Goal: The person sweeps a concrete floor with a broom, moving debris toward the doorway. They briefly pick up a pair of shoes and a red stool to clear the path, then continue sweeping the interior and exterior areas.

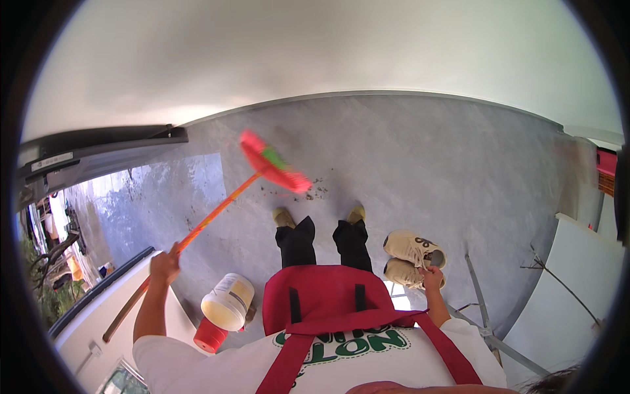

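Observation:
My left hand (pixel 165 266) grips the orange handle of a broom (pixel 216 212), which slants across the left side. The broom's pink and green head, slightly blurred, is over the grey floor ahead of my feet, beside scattered dark debris (pixel 310 193). On the right, my right hand (pixel 432 277) is closed on the laces or tongue area of a pair of beige sneakers (pixel 406 245). The two sneakers hang or rest side by side, toes to the left; whether they touch the floor is unclear.
A white bucket (pixel 228 301) and a red bucket (pixel 211 335) stand near my left side. A grey metal stand (pixel 480 290) has its legs spread on the right. A pale wall (pixel 344 49) runs ahead, with a dark door edge (pixel 103 145) and a glossy opening at left.

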A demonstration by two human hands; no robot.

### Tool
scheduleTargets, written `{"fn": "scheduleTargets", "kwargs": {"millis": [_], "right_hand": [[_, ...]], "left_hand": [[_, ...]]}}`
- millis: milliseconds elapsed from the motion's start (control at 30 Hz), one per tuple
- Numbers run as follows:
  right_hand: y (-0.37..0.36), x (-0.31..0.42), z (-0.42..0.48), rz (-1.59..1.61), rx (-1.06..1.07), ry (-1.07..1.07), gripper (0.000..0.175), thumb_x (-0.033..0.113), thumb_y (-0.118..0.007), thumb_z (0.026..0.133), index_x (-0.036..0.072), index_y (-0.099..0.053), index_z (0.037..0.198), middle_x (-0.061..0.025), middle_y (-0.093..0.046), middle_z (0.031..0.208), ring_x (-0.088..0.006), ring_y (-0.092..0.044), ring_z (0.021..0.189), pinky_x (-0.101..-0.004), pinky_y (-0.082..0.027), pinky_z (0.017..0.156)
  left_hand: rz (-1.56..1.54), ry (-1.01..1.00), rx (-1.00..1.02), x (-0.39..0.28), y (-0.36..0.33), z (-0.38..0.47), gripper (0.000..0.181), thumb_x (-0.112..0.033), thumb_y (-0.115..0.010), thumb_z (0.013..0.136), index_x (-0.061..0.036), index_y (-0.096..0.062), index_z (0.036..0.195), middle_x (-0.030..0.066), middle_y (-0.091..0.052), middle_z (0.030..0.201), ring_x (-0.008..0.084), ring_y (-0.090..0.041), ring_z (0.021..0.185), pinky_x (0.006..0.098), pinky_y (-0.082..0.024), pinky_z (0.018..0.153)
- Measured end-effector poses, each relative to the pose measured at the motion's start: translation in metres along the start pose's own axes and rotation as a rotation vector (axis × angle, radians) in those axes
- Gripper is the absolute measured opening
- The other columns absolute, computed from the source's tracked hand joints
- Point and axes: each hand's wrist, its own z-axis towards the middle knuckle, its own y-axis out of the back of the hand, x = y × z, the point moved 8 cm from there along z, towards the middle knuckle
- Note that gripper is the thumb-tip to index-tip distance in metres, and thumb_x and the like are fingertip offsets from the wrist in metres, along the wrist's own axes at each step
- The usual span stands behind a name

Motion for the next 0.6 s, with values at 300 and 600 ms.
{"fn": "scheduleTargets", "kwargs": {"millis": [300, 600], "right_hand": [[0.003, 0.049, -0.052, -0.043, -0.108, 0.087, 0.021, 0.003, -0.078, 0.066, 0.002, -0.062, 0.079, -0.0021, -0.059, 0.068, -0.0094, -0.052, 0.057, -0.0248, -0.041, 0.052], [-0.028, 0.052, -0.15, 0.037, -0.175, 0.135, 0.015, 0.003, -0.074, 0.069, 0.003, -0.061, 0.077, -0.0006, -0.06, 0.07, -0.0089, -0.053, 0.062, -0.0231, -0.042, 0.059]], "left_hand": [[-0.403, -0.489, -0.16, -0.313, -0.014, 0.155, 0.044, -0.019, -0.054, 0.082, -0.0157, -0.048, 0.126, 0.0109, -0.065, 0.078, 0.0298, -0.065, 0.073, 0.0429, -0.051, 0.061], [-0.349, -0.436, 0.024, -0.12, -0.197, 0.177, 0.054, -0.016, -0.054, 0.078, -0.0169, -0.046, 0.131, 0.0111, -0.066, 0.088, 0.0288, -0.065, 0.085, 0.0416, -0.051, 0.07]]}}
